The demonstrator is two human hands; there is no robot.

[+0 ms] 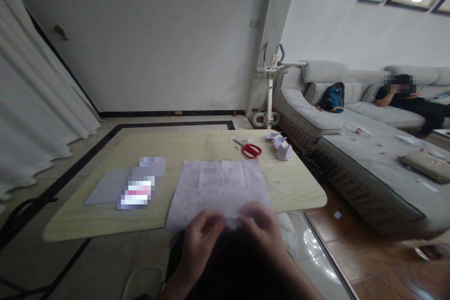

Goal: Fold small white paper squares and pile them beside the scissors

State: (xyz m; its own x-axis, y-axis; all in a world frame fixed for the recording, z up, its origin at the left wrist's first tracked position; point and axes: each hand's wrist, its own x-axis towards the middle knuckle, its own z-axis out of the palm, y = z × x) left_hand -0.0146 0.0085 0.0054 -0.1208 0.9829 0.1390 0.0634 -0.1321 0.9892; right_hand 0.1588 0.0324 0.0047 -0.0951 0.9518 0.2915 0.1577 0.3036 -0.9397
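Observation:
At the near edge of the table, my left hand (205, 230) and my right hand (260, 225) are close together, fingers pinched. Between their fingertips is a small whitish piece of paper (232, 223); its shape is blurred and partly hidden by the fingers. Just beyond the hands a large creased sheet (220, 180) with faint print lies flat. Red-handled scissors (251, 151) rest past its far right corner, with small paper scraps (247, 140) near the blades. Several folded paper pieces (284, 151) stand at the table's far right.
The pale wooden table (298, 190) has rounded corners. On its left lie white paper (103, 187) and a pixelated, brightly lit item (138, 192). A grey sofa (372, 164) stands to the right, with a blue backpack (333, 97) and a reclining person (404, 98). White exercise equipment (270, 96) is behind.

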